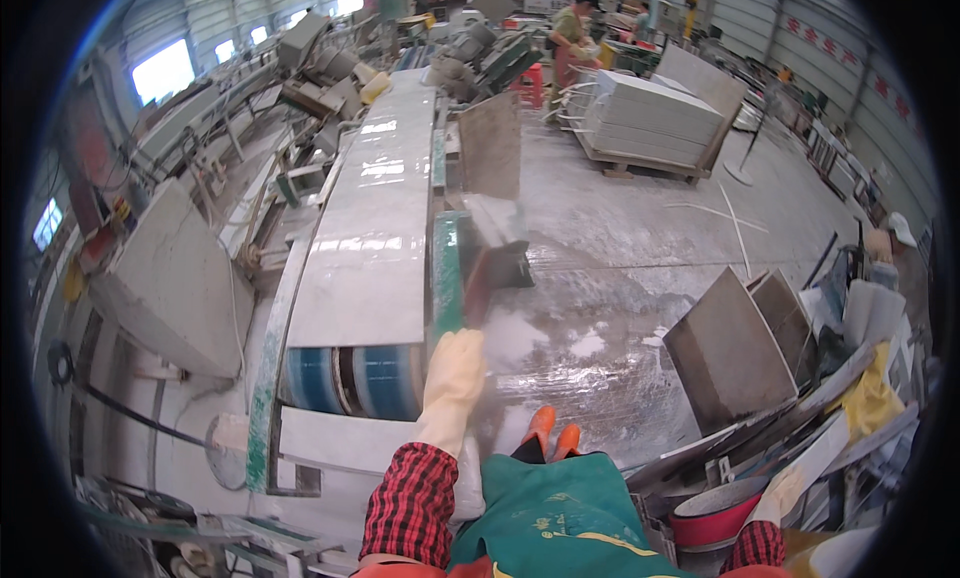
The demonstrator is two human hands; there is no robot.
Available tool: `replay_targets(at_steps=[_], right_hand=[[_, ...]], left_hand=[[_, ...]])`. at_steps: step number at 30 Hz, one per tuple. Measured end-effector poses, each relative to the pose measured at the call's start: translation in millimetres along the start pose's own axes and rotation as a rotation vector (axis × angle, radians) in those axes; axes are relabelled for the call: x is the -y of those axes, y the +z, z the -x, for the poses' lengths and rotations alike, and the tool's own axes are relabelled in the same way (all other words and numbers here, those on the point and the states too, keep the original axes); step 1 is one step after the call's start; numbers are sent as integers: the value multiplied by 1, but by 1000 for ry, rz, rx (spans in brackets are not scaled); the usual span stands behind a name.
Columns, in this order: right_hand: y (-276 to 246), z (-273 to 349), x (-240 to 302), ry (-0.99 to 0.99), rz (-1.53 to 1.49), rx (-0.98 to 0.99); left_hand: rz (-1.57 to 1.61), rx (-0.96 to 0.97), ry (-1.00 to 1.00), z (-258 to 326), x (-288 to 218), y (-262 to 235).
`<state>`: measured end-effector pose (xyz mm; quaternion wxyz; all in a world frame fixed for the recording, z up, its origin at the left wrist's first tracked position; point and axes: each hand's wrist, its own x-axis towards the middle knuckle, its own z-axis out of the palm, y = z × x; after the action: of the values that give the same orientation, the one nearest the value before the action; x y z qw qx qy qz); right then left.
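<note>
Two gloved hands were set wide apart, the left hand [453, 380] at the near end of a green rail [448, 268] and the right hand [785, 493] beside a pale strip [825, 446] near a red tub [715, 513], though I could not tell whether the fingers of either were open or closed. Left of the rail, a long, wet pale surface [360, 288] ended in a straight edge above blue bands [388, 378]; a blurred dark object [513, 265] jutted rightward, where wet floor [630, 288] stretched widely toward tilted brown panels [730, 353] and stacked white slabs [650, 123].
</note>
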<state>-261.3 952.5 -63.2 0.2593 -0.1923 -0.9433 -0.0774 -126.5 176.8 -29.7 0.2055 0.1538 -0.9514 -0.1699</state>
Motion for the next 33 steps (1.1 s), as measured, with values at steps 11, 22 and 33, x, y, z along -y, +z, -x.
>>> replay_targets(at_steps=[11, 22, 33], right_hand=[[-11, 7, -3, -210, -122, 14], [-25, 17, 6, -86, -337, 247], [-37, 6, -3, 641, -1168, 624]], left_hand=[[103, -200, 13, 2, 5, 2], [175, -193, 9, 5, 7, -6], [158, -187, 6, 5, 4, -8]])
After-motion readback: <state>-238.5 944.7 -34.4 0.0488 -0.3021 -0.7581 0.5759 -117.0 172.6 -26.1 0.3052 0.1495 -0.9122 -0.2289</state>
